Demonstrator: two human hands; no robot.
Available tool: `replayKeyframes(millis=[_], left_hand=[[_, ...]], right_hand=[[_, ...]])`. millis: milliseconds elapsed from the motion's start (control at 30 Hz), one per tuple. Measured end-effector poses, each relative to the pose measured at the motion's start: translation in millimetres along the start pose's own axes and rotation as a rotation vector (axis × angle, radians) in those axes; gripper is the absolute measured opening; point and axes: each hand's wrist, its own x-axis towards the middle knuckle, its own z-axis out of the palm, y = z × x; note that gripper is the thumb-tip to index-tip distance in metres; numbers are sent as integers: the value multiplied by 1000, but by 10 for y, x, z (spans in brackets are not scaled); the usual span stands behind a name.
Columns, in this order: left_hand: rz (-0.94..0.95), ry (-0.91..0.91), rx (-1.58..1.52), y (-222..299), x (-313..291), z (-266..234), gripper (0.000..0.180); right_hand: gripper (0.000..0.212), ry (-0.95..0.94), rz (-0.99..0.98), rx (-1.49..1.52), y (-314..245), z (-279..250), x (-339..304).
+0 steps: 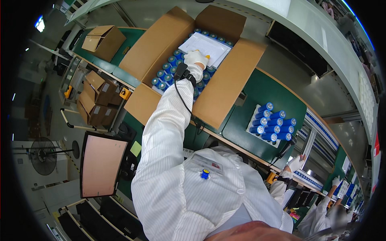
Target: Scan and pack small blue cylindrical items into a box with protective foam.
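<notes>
My left hand (195, 58), in a white glove with orange-yellow at a fingertip, reaches into an open cardboard box (225, 100). Its fingers are curled at the near edge of a flat white sheet (205, 46). The sheet lies over upright blue cylindrical cells (167, 67), and more cells show around it. A black wrist strap (185, 73) with a cord is round my left wrist. My right hand (296, 162), also in a white glove, is off to the right beside the conveyor, fingers stretched out. Nothing shows in it.
Several blue cells (273, 122) stand in a white holder on the green table (251, 94), right of the box. Farther right runs a conveyor (315, 148). Cartons (96, 98) and a monitor (102, 164) are at left. Another person's gloved hand (336, 181) is at far right.
</notes>
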Motion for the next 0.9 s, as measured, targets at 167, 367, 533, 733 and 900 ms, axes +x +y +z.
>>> replayKeyframes(millis=[167,367,533,733,900], left_hand=[[133,67,-81,-57,200,-192,53],[-6,27,52,-276,725,-250,54],[4,-241,40,-305,939,-153,68],[-123,-218,-66,-180,1042,-69,89],[147,-67,-240,-739,1271,23,60]], right_hand=[[44,9,51,-4,65,-91,-35],[39,15,64,33,112,-78,-16],[39,6,55,-88,-22,-17,-52],[40,35,30,8,-78,-101,-17],[42,2,27,6,-387,3,-11]])
